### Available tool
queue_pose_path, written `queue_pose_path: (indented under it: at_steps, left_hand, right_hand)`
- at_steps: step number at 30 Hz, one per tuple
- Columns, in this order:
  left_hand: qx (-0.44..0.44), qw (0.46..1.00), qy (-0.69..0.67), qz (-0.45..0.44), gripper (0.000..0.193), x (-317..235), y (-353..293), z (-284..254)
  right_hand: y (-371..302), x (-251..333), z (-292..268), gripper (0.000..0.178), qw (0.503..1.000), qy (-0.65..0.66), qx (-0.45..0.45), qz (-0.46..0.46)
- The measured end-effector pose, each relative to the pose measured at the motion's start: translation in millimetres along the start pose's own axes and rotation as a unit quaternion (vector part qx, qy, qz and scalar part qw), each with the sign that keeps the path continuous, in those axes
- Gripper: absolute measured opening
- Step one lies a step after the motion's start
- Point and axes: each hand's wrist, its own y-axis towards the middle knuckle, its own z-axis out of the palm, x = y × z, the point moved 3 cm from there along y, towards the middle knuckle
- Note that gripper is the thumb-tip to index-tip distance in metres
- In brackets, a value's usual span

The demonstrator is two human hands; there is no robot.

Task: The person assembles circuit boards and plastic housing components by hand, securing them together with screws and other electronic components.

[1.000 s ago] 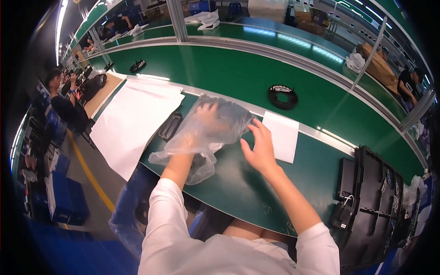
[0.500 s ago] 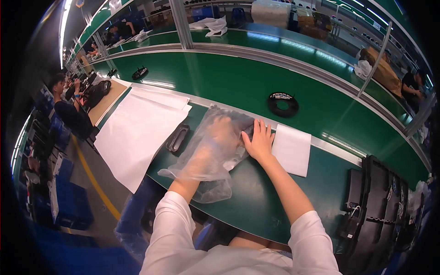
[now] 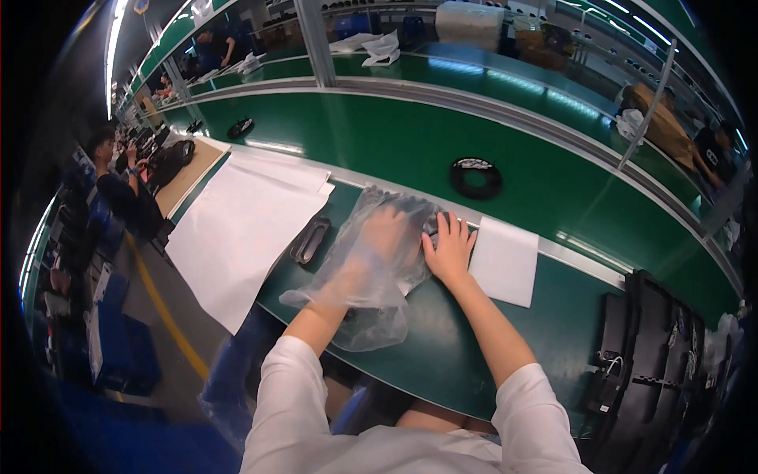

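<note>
A clear plastic bag (image 3: 347,272) lies crumpled over my left forearm, with its loose end hanging toward the bench's near edge. Inside it, my left hand (image 3: 384,233) shows hazily through the film, fingers stretched out. My right hand (image 3: 452,251) rests at the bag's right side, fingers extended and thumb apart, against a dark object (image 3: 432,223) partly hidden by the bag and hand. What that object is I cannot make out. Left of the bag sits a dark, long, hollow part (image 3: 310,240). A folded white sheet (image 3: 505,261) lies just right of my right hand.
Large white sheets (image 3: 245,229) cover the bench's left side. Beyond runs a green conveyor belt (image 3: 379,126) carrying a black ring-shaped part (image 3: 475,178). Black trays (image 3: 655,355) stand stacked at right. A co-worker (image 3: 118,186) is at the far left; blue crates (image 3: 118,351) stand below.
The black ring has shifted left along the belt. My left hand's fingers show more spread inside the bag. My right hand stays by the dark object.
</note>
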Motion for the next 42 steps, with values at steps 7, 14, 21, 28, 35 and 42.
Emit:
queue_pose_path:
  at_steps: [7,14,21,28,35,42]
  left_hand:
    - [-0.039,0.995,-0.088,0.017,0.022,-1,-23,-18]
    - [-0.141,0.964,-0.223,-0.015,0.031,15,-60,-47]
    - [-0.102,0.842,-0.49,-0.203,0.027,18,-135,-35]
    - [-0.129,0.658,-0.667,-0.324,0.021,-5,-172,-50]
    - [-0.165,0.625,-0.696,-0.313,0.023,5,-191,-77]
    - [-0.119,0.652,-0.688,-0.296,0.014,-21,-222,-123]
  right_hand:
    - [-8,-5,9,0.052,0.999,0.04,-0.016,0.01]
    - [2,-3,0,0.053,1.0,0.022,-0.006,0.012]
    - [-16,0,-13,0.045,0.989,0.086,-0.086,-0.086]
    - [-38,19,-57,0.038,0.967,0.152,-0.134,-0.155]
    - [-64,11,-107,0.032,0.96,0.197,-0.158,-0.118]
    - [-123,-15,-138,0.029,0.957,0.223,-0.172,-0.071]
